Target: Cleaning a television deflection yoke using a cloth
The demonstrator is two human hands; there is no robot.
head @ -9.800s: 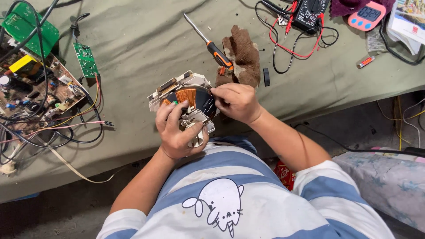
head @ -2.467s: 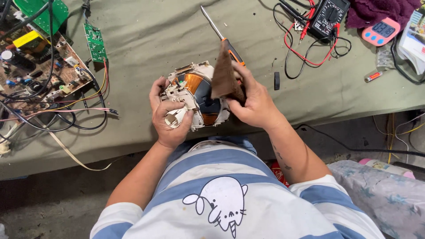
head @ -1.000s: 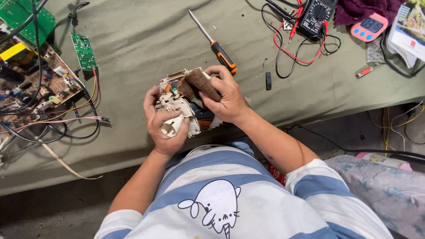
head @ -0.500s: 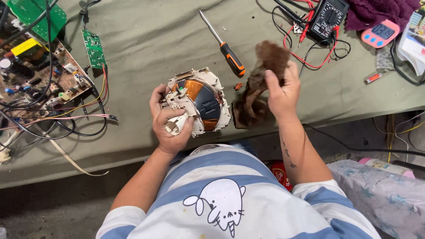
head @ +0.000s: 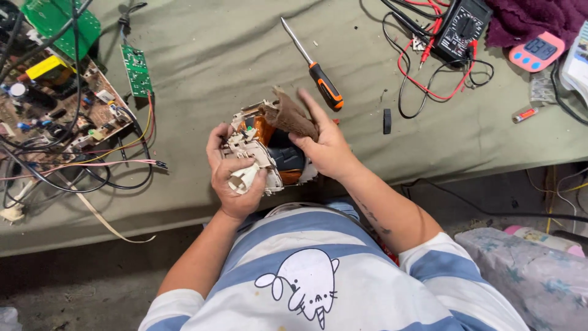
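motor (head: 269, 153) sits over the desk's (head: 214, 55) near edge, gripped in our left hand (head: 236, 175); our right hand (head: 327, 147) presses a brown rag (head: 291, 116) on it. screwdriver (head: 315, 67) lies just beyond.

Olive-clothed table (head: 208, 55), screwdriver (head: 313, 65), multimeter (head: 467, 27), circuit boards (head: 136, 69)

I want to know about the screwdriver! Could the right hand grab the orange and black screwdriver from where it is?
Probably yes. The screwdriver lies bare on the green cloth just beyond the right hand, nothing between. But that hand is pressing a brown rag on the motor part, so it must let go first.
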